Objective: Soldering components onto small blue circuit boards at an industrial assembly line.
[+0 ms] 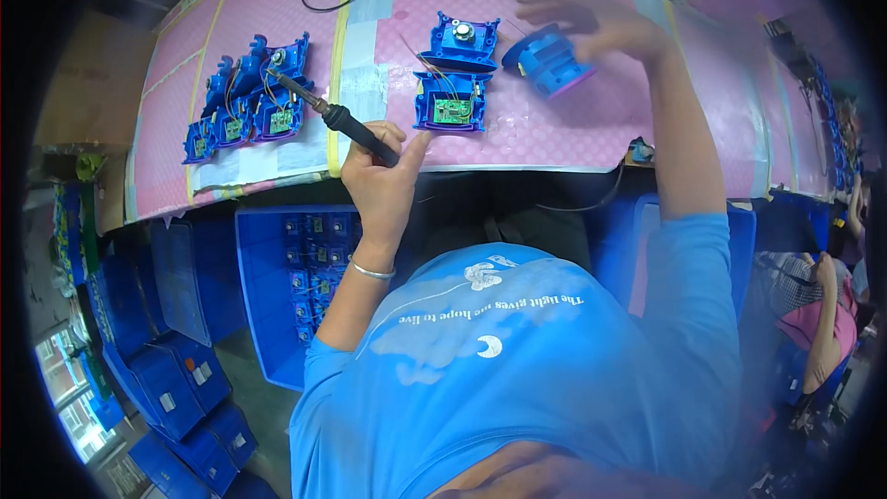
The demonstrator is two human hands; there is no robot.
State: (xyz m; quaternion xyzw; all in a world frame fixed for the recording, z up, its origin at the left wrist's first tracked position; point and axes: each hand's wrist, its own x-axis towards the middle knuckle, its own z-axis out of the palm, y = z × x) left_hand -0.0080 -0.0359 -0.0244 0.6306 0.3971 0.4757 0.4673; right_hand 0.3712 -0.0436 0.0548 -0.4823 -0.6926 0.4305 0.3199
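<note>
From where I stand, a row of opened blue casings (pixel 245 97) sits at the left of the pink tabletop (pixel 573 143). The soldering iron (pixel 346 125) slants up and leftward towards them, its dark handle gripped in the left hand (pixel 381 176). Just up and right of that hand's thumb lies an open casing: its near half (pixel 451 111), with a green board inside, and its far half (pixel 460 42) line up straight away from the person. The left hand is the nearer to this pair. Farther right, a flared blue casing (pixel 552 65) leans beneath the right hand (pixel 617 32), whose fingers are spread and blurred; I can't tell if they touch it.

Below, closed blue boxes (pixel 180 379) stand at far left; right of them, an open blue crate (pixel 261 300) holds rows of casings with green boards.
</note>
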